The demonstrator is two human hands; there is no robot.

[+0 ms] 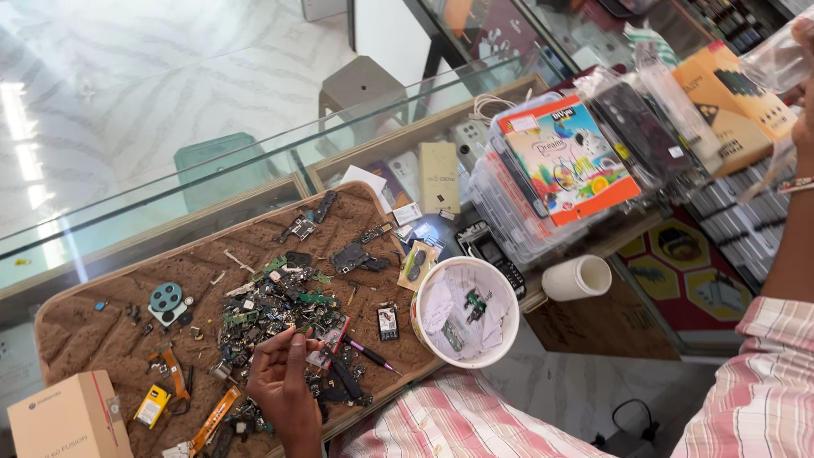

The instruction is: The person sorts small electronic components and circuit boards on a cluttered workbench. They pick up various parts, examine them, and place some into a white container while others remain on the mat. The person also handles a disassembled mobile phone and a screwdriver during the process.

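Bare brown mat (93, 335) lies open at the far left of the desk; a dense heap of green circuit-board scraps (271, 305) and a white round tub (465, 311) crowd the middle.

Single head-worn view, looking steeply down and leftward, close over brown work mat (102, 331), glass counter (212, 182) beyond

The right hand (801, 76) is running off the picture's right edge, and the clear plastic bag (776, 59) is hiding its fingers.

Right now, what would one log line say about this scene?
left hand: picking in circuit-board pile | right hand: raised, holding clear plastic bag | white tub: beside mat
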